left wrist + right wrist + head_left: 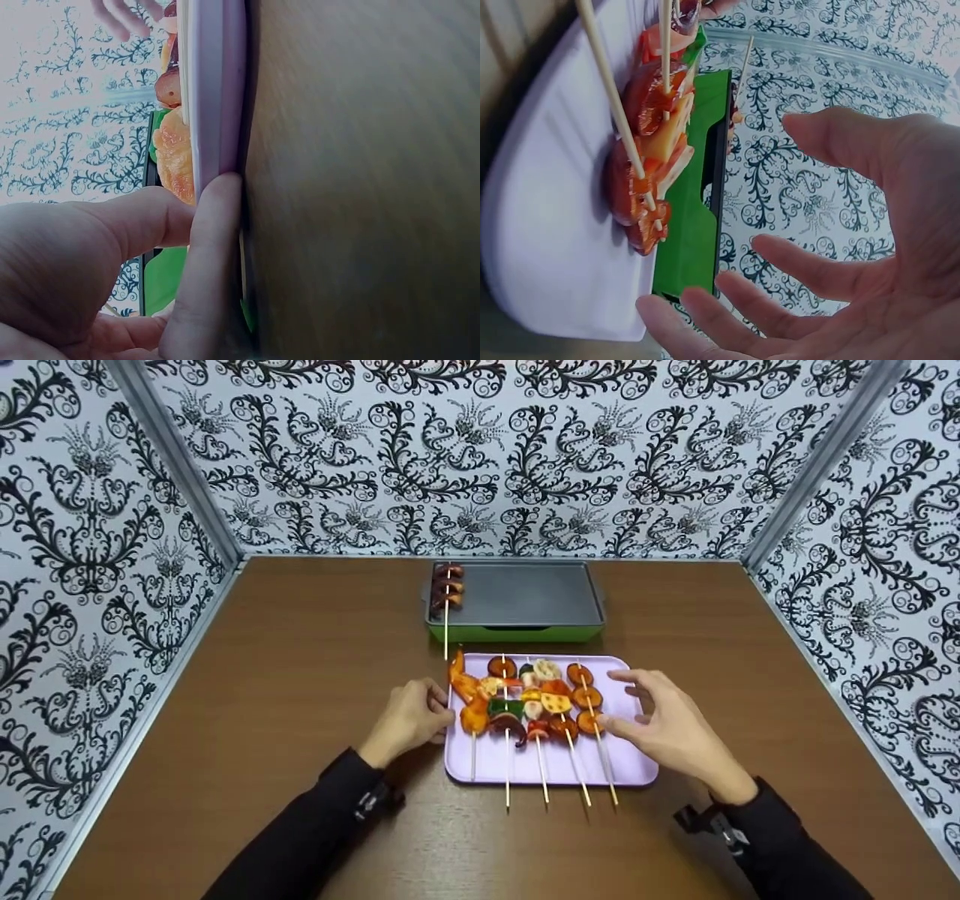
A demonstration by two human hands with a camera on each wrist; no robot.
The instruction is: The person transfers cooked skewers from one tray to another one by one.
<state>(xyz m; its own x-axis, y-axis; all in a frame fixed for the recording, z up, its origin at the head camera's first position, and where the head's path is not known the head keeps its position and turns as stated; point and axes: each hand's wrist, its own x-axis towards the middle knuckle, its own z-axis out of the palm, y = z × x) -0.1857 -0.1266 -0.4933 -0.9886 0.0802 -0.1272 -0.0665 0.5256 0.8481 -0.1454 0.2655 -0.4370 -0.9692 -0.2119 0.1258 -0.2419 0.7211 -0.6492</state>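
A lilac tray [551,769] bears several toy food skewers. My left hand [409,716] pinches the tray's left rim; in the left wrist view the thumb is at the top edge and a finger [214,225] lies along the outer side. A skewer with a wing-shaped orange piece [474,716] lies nearest that hand. My right hand [671,724] is spread above the tray's right side, fingers apart and holding nothing. Its thumb overlaps the skewer of round brown-orange slices [587,697] in the head view. Between them lie skewers with green pepper [506,707] and yellow pieces [555,703].
Behind the tray stands a green toy grill [517,634] with a grey plate [532,592]. One skewer [448,589] lies along the plate's left side, its stick jutting over the front. The brown table [322,637] ends at patterned walls [480,457].
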